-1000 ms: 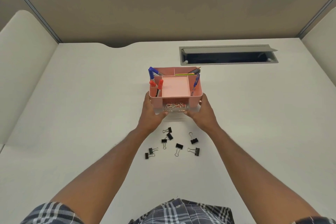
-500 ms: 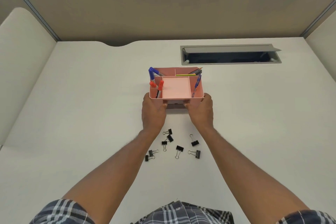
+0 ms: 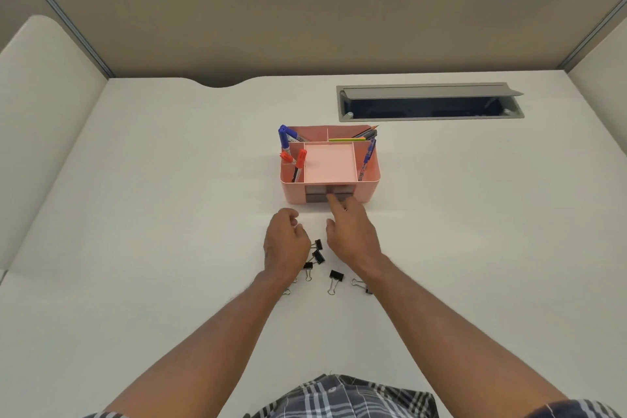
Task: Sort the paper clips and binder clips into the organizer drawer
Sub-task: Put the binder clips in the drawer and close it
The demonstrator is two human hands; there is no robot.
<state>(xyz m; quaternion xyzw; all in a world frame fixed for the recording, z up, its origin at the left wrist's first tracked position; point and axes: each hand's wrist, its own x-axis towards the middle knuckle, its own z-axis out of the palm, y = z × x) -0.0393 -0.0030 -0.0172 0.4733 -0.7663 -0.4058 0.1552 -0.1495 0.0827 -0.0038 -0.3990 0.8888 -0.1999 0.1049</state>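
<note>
A pink desk organizer (image 3: 368,192) stands mid-desk, its grey front drawer (image 3: 317,197) pushed in. Pens and markers stick out of its side and back compartments. My right hand (image 3: 353,234) points its index finger at the drawer front, fingertip touching or almost touching it. My left hand (image 3: 285,243) hovers just in front of the organizer, fingers loosely curled, holding nothing. Several black binder clips (image 3: 336,276) lie on the desk between and under my wrists; some are partly hidden by my arms. No paper clips show.
A grey cable tray (image 3: 431,102) with its lid raised is set into the desk behind and right of the organizer. Tan partition walls close off the back and both sides. Bare white desk lies to the left and right.
The drawer with paper clips, open a second ago, is now pushed shut. Both hands have come off the organizer; my left drew back, my right now points at the drawer.
</note>
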